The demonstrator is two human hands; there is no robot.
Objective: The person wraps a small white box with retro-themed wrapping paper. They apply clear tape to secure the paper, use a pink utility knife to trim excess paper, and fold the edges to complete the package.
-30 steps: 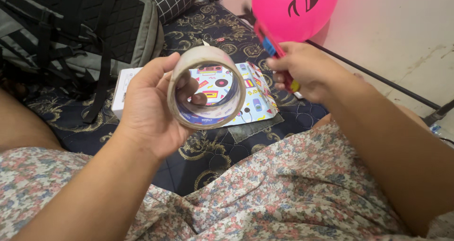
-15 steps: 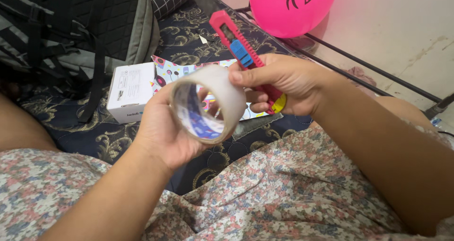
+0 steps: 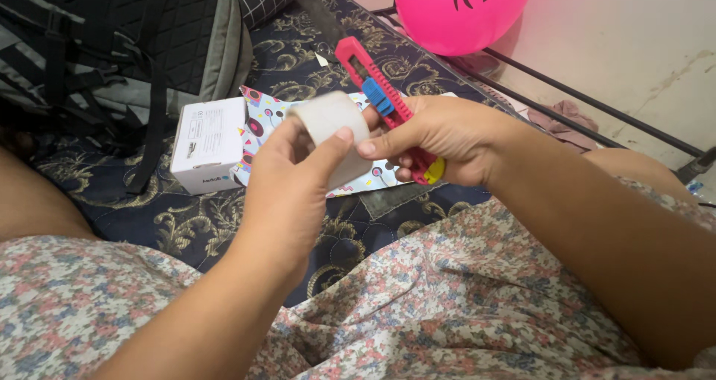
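Note:
My left hand grips a roll of clear packing tape, its outer band turned toward me and partly hidden by my fingers. My right hand holds a red utility knife with a blue slider and a yellow end, the knife pointing up and to the left. My right thumb and fingertips press on the edge of the tape roll. Under both hands a sheet of colourful patterned wrapping paper lies on the dark quilt.
A small white box lies on the dark gold-patterned quilt, left of the paper. A grey and black backpack sits at the back left. A pink balloon rests by the wall. My floral dress fills the foreground.
I have turned the tape roll from showing its open core to showing its band. My right hand with the knife came left and down until its fingers touch the roll.

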